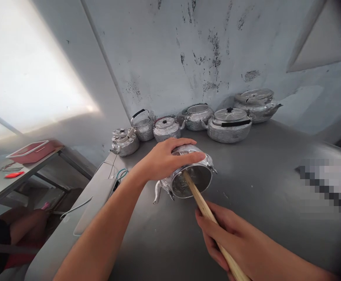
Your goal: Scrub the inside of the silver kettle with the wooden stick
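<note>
A silvery metal kettle (206, 187) lies tilted on the grey table, its round mouth turned toward me and its spout (157, 192) at the left. My left hand (173, 158) is gripping its upper side, fingers over the body and thumb near the rim. In my right hand (221, 234) is a wooden stick (200, 201), fingers wrapped round it. The stick's far end reaches inside the kettle's mouth, where its tip is hidden.
Several more metal kettles (229, 128) stand along the wall at the back. A flat grey laptop-like object (96, 205) with cables lies at the left edge. Farther left, a pink basket (36, 151) sits on another table, and a person's legs (27, 230) show below.
</note>
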Available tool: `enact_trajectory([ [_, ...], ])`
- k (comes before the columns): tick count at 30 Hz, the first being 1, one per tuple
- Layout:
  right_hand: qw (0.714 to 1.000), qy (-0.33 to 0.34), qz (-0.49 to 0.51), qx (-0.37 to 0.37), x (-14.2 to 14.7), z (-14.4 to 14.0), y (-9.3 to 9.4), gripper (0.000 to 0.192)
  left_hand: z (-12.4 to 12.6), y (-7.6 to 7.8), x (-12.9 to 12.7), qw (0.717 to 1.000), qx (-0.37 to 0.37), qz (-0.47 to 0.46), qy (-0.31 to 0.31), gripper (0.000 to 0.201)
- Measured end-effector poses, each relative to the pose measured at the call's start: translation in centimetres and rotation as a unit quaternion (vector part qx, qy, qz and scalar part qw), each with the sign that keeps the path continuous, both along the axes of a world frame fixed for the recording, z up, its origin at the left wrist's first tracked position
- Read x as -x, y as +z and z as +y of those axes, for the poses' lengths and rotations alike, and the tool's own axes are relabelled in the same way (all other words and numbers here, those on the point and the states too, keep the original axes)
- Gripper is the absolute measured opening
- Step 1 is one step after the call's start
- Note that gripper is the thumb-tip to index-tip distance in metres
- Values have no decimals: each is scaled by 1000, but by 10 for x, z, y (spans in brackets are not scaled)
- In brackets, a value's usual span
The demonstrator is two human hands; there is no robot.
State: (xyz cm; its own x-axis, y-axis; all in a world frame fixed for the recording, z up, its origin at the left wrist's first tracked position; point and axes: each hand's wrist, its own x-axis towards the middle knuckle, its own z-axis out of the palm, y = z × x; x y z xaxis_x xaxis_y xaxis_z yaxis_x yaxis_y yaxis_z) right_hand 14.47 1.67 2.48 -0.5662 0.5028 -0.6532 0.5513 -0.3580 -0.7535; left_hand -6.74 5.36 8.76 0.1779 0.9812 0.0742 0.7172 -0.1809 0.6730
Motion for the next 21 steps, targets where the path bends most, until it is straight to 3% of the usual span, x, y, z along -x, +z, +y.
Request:
enact_trajectory([
  [6,1000,11,-17,-6,-2,2,-3,34,0,0,1,1000,-6,15,-21,65],
  [12,983,-6,14,-186,-14,7,1,37,-1,1,-2,999,-12,35,-40,68],
  [21,948,36,-55,-310,-34,20,4,39,-4,-1,-3,997,-25,35,-66,74],
])
